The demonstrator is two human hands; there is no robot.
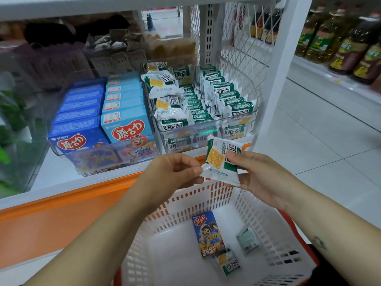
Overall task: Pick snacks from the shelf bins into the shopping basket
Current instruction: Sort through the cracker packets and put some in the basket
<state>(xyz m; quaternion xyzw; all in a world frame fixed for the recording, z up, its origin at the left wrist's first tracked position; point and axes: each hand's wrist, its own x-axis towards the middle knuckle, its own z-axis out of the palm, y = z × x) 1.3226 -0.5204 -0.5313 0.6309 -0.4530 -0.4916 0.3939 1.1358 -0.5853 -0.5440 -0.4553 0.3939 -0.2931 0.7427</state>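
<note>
Both hands hold one green-and-white cracker packet (218, 162) in the air above the white shopping basket (268, 228). My left hand (173, 172) pinches the packet's lower left crimped end. My right hand (257, 174) grips its right side with thumb on top. Inside the basket lie a dark blue biscuit box (208, 234) and two cracker packets (228, 263). The clear bin of the same cracker packets (206, 100) stands on the shelf just behind the hands.
A clear bin (99, 155) with dark blue and light blue biscuit boxes stands left of the cracker bin. The shelf has an orange front edge (61, 219) and a white upright post (282, 58). Oil bottles (350, 48) line a far shelf across the tiled aisle.
</note>
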